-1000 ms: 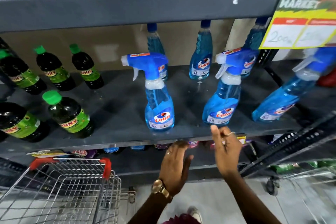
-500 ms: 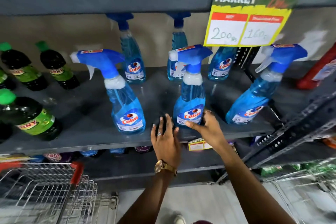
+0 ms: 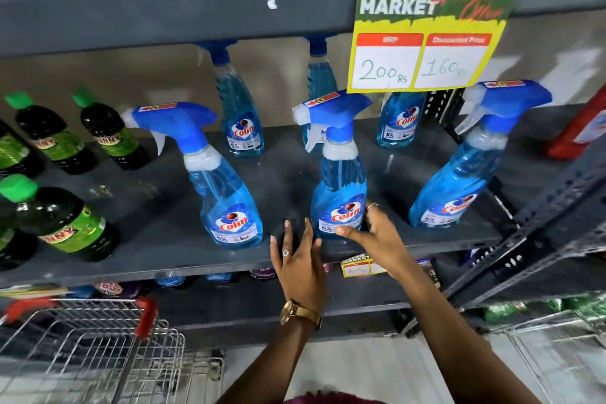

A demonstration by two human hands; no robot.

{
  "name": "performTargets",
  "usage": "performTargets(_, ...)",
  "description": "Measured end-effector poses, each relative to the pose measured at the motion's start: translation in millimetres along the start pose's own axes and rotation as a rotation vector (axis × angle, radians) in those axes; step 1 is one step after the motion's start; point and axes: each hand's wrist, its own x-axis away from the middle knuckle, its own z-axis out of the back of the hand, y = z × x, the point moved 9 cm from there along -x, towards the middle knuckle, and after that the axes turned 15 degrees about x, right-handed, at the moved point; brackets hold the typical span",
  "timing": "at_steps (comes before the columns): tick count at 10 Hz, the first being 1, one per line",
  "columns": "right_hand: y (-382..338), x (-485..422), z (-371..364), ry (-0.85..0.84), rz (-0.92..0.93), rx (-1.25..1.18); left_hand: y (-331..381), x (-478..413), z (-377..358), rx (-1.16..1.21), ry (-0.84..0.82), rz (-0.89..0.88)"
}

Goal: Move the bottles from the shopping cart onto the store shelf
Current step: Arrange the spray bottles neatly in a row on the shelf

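Three blue Colin spray bottles stand in the front row of the grey shelf (image 3: 147,239): a left one (image 3: 226,203), a middle one (image 3: 341,180) and a right one (image 3: 452,184). My right hand (image 3: 377,236) wraps the base of the middle bottle, with the thumb on its label and the fingers round its right side. My left hand (image 3: 300,266), with a gold watch on the wrist, lies flat on the shelf's front edge just left of that bottle, fingers spread and holding nothing. The wire shopping cart (image 3: 98,354) with red handle ends sits at the lower left; no bottles show in the visible part.
More Colin bottles (image 3: 241,115) stand in the back row. Dark bottles with green caps (image 3: 65,223) fill the shelf's left end. A yellow price sign (image 3: 423,43) hangs from the shelf above. A red container (image 3: 580,128) stands at the far right, and a second wire cart (image 3: 557,354) is below it.
Both hands rose from below the shelf edge to the shelf. My right hand closed round the base of the middle spray bottle. The view shifted right and drew closer.
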Motion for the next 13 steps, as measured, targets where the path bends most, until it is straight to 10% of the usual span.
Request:
performTargets(10,-15.0,10.1,8.2,-0.079,0.009,0.016,-1.6,-1.2,2.1,0.08,-0.055,0.053)
performTargets(13,-162.9,127.9,113.4,0.259,0.482,-0.08,-0.7,20.7,68.4,0.157,-0.318,-0.159)
